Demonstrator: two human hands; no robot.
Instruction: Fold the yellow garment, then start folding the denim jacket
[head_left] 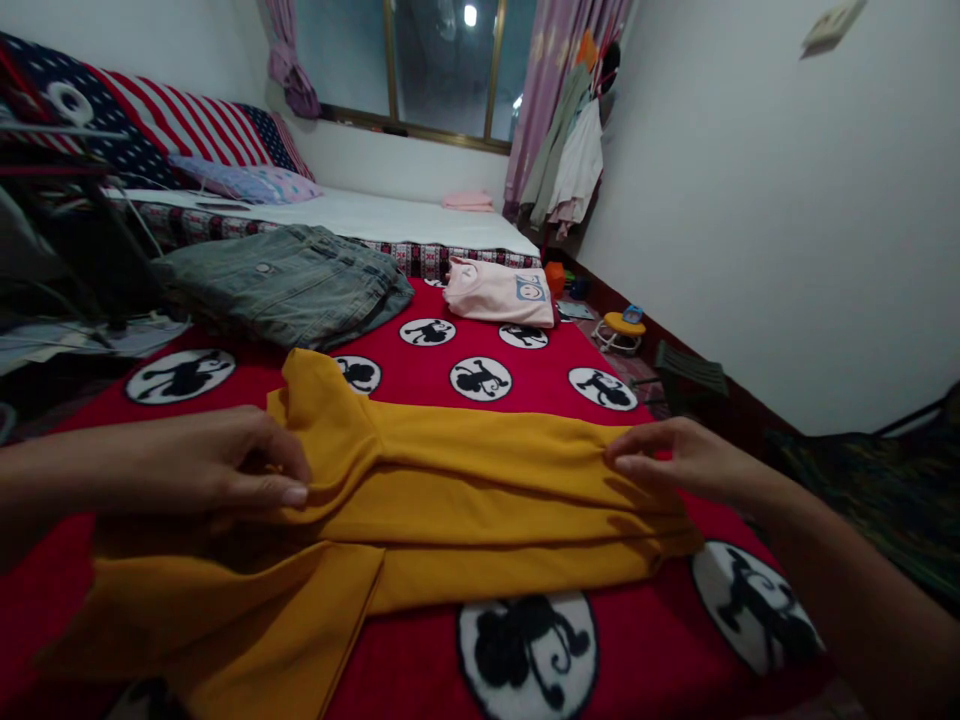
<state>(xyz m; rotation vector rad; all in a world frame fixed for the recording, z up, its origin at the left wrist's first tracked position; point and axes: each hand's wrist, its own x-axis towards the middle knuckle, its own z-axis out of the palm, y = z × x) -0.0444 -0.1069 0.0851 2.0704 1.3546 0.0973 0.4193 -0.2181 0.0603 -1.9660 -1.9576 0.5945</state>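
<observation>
Currently, your left hand [225, 465] lies at centre left of the frame, fingers curled together and thumb pressed down, pinching a raised fold of the yellow garment [480, 500]. Your right hand [675, 460] sits at centre right, fingers nearly closed, with thumb and fingertips gripping the garment's upper edge. The two hands are well apart, one at each end of the folded band of cloth.

The garment lies flat across the lower middle of the frame on the red blanket [525, 375], which is printed with black-and-white monkey roundels. A folded-over piece trails toward the lower left.

Note the limits of the view. The bottom edge of the frame cuts off the garment's lower left portion. Cloth covers the left hand's fingertips, so the contact point underneath cannot be made out. Both forearms run out of frame. Folded denim [292, 280] and a pink folded top [499, 290] lie farther back. Dark objects at the left edge are hard to identify.
</observation>
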